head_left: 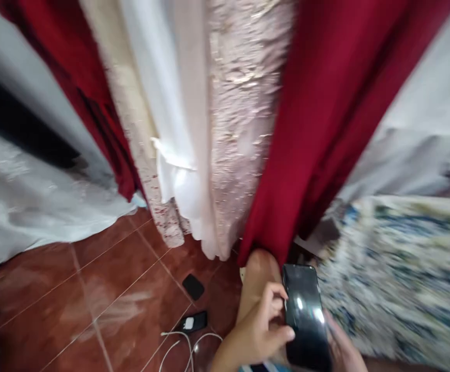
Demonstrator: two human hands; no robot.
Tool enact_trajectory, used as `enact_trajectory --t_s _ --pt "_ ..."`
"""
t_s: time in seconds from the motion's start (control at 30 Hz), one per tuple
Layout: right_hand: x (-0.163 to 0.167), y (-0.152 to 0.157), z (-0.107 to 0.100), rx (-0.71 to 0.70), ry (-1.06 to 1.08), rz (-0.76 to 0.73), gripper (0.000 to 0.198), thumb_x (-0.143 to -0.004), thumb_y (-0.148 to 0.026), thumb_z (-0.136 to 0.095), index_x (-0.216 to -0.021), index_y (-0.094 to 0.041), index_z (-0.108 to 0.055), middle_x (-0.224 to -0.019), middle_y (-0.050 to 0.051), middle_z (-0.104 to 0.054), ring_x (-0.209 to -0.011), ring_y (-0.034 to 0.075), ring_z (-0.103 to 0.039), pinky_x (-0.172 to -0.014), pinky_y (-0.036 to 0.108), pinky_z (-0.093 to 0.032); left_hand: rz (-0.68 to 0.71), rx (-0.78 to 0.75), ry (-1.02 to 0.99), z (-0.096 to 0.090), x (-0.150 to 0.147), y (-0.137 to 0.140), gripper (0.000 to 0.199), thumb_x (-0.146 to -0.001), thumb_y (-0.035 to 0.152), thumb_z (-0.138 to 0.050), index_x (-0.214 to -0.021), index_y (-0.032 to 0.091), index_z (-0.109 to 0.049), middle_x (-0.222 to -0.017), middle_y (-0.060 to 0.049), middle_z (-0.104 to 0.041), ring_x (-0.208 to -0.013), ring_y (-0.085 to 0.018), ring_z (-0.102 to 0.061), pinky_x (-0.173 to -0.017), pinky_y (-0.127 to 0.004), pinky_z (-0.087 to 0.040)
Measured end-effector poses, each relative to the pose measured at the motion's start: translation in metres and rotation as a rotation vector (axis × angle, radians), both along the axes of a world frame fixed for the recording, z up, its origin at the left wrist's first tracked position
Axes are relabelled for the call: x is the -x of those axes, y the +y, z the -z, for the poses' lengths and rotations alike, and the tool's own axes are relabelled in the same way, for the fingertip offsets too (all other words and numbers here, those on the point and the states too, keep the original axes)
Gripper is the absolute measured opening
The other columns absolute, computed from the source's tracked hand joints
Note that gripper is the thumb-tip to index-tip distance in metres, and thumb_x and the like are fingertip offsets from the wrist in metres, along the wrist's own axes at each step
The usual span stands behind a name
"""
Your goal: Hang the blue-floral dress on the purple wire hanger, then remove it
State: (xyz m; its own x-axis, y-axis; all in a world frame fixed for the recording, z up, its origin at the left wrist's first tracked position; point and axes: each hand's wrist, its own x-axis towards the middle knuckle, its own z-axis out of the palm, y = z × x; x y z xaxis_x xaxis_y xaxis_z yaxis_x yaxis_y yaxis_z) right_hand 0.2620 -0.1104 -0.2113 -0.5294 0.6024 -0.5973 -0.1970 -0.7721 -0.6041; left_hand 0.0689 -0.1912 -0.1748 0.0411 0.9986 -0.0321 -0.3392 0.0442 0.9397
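Observation:
A black smartphone (306,312) with glare on its glossy dark face is held low at the right, in front of a bare knee. My left hand (261,325) grips its left edge, fingers curled against the side and the thumb close to the lower edge. From the right, my right hand (343,343) closes round the other edge; most of its fingers are hidden behind the phone.
On the red tiled floor (120,294) lie a small black flat object (192,287), a black item with a white piece on it (194,321) and a white cable (188,341). Dark red cloth (325,103) and pale garments (244,129) hang ahead. Patterned fabric (403,279) is at right.

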Motion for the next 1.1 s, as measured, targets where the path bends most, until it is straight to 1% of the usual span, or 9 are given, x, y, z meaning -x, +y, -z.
enact_trajectory --t_s 0.13,0.23,0.37,0.5,0.63,0.73,0.83,0.97,1.1 --pt "-0.046 -0.014 -0.020 0.135 0.204 0.280 0.024 -0.078 -0.050 -0.077 -0.082 -0.027 -0.078 -0.076 0.000 -0.078 -0.065 0.022 -0.071 -0.072 0.039 -0.058 0.107 0.015 -0.014 -0.028 -0.053 0.017 0.059 -0.088 0.020 -0.068 -0.132 0.026 -0.029 -0.101 -0.005 -0.064 -0.090 -0.018 -0.064 -0.080 -0.030 -0.045" --pt "-0.075 -0.022 -0.039 0.172 0.322 0.413 0.019 -0.078 -0.042 -0.077 -0.076 -0.023 -0.078 -0.072 -0.001 -0.077 -0.064 0.020 -0.070 -0.074 0.035 -0.056 0.107 0.061 -0.051 -0.034 -0.092 0.020 0.072 -0.087 0.023 -0.070 -0.142 0.028 -0.023 -0.105 -0.006 -0.065 -0.091 -0.018 -0.065 -0.080 -0.030 -0.047" --pt "-0.112 -0.036 -0.050 0.133 0.415 0.405 0.022 -0.077 -0.041 -0.075 -0.080 -0.020 -0.078 -0.081 0.003 -0.078 -0.082 0.025 -0.073 -0.087 0.038 -0.053 0.087 0.116 -0.042 -0.024 -0.135 0.016 0.067 -0.086 0.032 -0.073 -0.140 0.030 -0.034 -0.113 -0.006 -0.066 -0.090 -0.017 -0.065 -0.081 -0.028 -0.049" --pt "-0.141 -0.055 -0.039 0.098 0.440 0.428 0.024 -0.081 -0.044 -0.072 -0.084 -0.021 -0.077 -0.078 0.002 -0.077 -0.086 0.026 -0.073 -0.090 0.039 -0.052 0.054 0.195 0.012 -0.007 -0.165 0.009 0.053 -0.086 0.046 -0.069 -0.131 0.022 -0.053 -0.111 -0.008 -0.069 -0.095 -0.020 -0.066 -0.087 -0.031 -0.049" --pt "-0.154 -0.073 -0.029 0.100 0.446 0.394 0.027 -0.082 -0.044 -0.071 -0.093 -0.020 -0.076 -0.077 0.002 -0.076 -0.084 0.025 -0.072 -0.089 0.038 -0.052 0.086 0.245 0.079 0.000 -0.178 -0.003 0.055 -0.087 0.052 -0.066 -0.128 0.017 -0.061 -0.104 -0.010 -0.070 -0.085 -0.020 -0.065 -0.078 -0.029 -0.049" --pt "-0.155 -0.081 -0.029 0.104 0.470 0.335 0.031 -0.084 -0.045 -0.069 -0.100 -0.020 -0.076 -0.079 0.003 -0.077 -0.083 0.025 -0.072 -0.089 0.038 -0.051 0.106 0.238 0.149 -0.007 -0.177 -0.013 0.053 -0.091 0.051 -0.062 -0.131 0.017 -0.060 -0.087 -0.005 -0.067 -0.069 -0.014 -0.057 -0.065 -0.025 -0.042" --pt "-0.152 -0.086 -0.030 0.086 0.496 0.304 0.033 -0.086 -0.045 -0.068 -0.106 -0.019 -0.075 -0.084 0.004 -0.077 -0.085 0.025 -0.073 -0.091 0.038 -0.051 0.087 0.199 0.178 -0.018 -0.174 -0.019 0.049 -0.093 0.049 -0.061 -0.129 0.016 -0.062 -0.077 -0.001 -0.064 -0.064 -0.013 -0.053 -0.061 -0.023 -0.039" --pt "-0.144 -0.087 -0.031 0.073 0.517 0.300 0.039 -0.090 -0.047 -0.064 -0.118 -0.020 -0.072 -0.092 0.005 -0.078 -0.090 0.025 -0.073 -0.094 0.039 -0.050 0.057 0.152 0.177 -0.025 -0.169 -0.018 0.044 -0.092 0.045 -0.062 -0.125 0.017 -0.065 -0.091 -0.005 -0.071 -0.075 -0.016 -0.060 -0.072 -0.026 -0.046" --pt "-0.137 -0.083 -0.035 0.062 0.513 0.279 0.050 -0.095 -0.057 -0.055 -0.132 -0.025 -0.064 -0.105 0.006 -0.077 -0.097 0.026 -0.072 -0.099 0.042 -0.047 0.052 0.171 0.143 -0.020 -0.164 -0.017 0.048 -0.091 0.047 -0.063 -0.127 0.015 -0.064 -0.099 -0.009 -0.073 -0.080 -0.019 -0.066 -0.075 -0.028 -0.050"
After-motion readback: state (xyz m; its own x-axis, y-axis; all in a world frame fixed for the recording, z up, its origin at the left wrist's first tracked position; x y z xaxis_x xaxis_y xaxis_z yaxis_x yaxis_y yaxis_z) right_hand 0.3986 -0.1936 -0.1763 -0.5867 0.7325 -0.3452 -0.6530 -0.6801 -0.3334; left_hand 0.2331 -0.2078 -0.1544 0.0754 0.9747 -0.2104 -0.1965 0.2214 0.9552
